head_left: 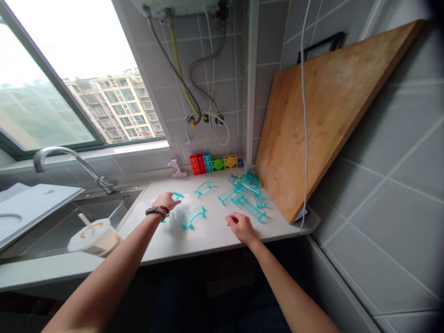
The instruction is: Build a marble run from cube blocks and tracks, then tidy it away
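My left hand (166,201) is over the left part of the counter, its fingers closed at a clear teal plastic track piece (178,196) whose end pokes out past the fingertips. Another bit of teal shows below the wrist, and the part between is hidden. A curved teal track piece (194,217) lies just right of that hand, with a smaller curved piece (204,187) farther back. Loosely curled, my right hand (241,226) rests by the counter's front with nothing visible in it. Beyond it is a heap of teal track pieces (244,192), straight and curved.
Coloured blocks (218,163) line the back wall beside a pink plastic piece (177,169). A big wooden board (340,106) leans at the right, a white cable (304,101) hanging before it. Left are a sink (120,212), tap (74,159) and lidded drink cup (93,237).
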A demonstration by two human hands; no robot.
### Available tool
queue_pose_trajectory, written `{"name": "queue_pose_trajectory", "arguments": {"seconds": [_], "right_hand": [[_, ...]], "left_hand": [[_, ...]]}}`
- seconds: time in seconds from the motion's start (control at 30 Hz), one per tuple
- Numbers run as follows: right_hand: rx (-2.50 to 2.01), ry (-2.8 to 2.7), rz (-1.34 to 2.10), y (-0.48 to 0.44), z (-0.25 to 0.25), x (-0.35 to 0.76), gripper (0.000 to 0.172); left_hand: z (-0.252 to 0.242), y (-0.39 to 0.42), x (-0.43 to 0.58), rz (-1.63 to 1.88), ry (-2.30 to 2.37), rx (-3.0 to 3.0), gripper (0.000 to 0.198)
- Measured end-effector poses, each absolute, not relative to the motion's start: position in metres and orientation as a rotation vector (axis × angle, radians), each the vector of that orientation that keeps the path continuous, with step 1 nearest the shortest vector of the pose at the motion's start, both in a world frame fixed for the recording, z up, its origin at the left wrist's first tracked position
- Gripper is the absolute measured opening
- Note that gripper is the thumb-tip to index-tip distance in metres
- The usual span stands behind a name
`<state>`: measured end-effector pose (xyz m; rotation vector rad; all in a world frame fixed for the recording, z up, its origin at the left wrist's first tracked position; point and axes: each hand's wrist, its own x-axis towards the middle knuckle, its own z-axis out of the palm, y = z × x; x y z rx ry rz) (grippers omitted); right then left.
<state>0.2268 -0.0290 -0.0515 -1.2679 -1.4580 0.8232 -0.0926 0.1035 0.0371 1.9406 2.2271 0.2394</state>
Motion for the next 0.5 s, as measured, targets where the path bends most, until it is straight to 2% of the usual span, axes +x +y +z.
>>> {"name": "queue_pose_trajectory", "arguments": {"seconds": [0.1,0.17,0.23,0.37,0.4,0.5], "right_hand": [[-1.254,-1.479,0.821,-0.034,-0.054,0.226,0.032],[-1.24,-1.51,0.805,-0.036,-0.054,0.225,0.029],[-1.227,-1.547,0.788,-0.038,-0.053,0.225,0.027],[-1.23,-1.575,0.775,-0.041,-0.05,0.224,0.025],[-1.23,-1.579,0.773,-0.042,-0.05,0.224,0.025],[-1.248,-1.587,0.8,-0.041,-0.05,0.223,0.024]], "left_hand": [[0.023,0.119,-0.093,0.098,2.235,1.974,0.035],[0.021,0.128,-0.093,0.046,2.228,1.997,0.038],[0.027,0.134,-0.091,0.036,2.214,2.022,0.053],[0.047,0.133,-0.074,0.14,2.154,2.123,0.097],[0.049,0.128,-0.067,0.178,2.118,2.16,0.098],[0.045,0.103,-0.048,0.224,1.923,2.241,0.082]]}}
